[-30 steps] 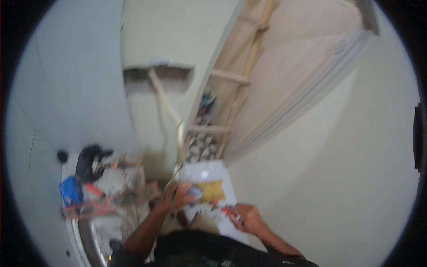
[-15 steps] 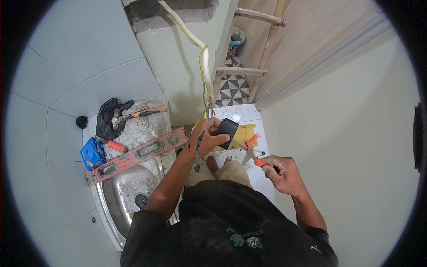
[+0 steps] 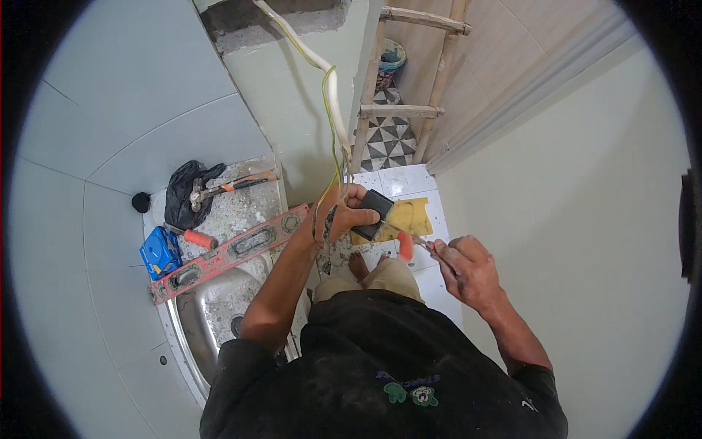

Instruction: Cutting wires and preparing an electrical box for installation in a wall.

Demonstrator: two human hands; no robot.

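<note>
A small black rectangular box is gripped in my left hand, its thumb pressed on the near side. My right hand is closed around an orange-handled tool that looks like pliers. The tool's thin metal end reaches the box's right side; whether it grips the box is too small to tell. A thick white cable comes down from a wall opening with a yellow-green wire beside it. Their loose ends hang around my left hand and wrist.
On the left, a red spirit level lies across the steel sink. Near it are a hammer, a black plastic bag, a blue box and an orange-handled tool. A wooden ladder stands ahead, before a bucket.
My right hand has turned and risen slightly, swinging the pliers so one orange handle points toward me. The black box stays in my left hand, shifted only a little.
</note>
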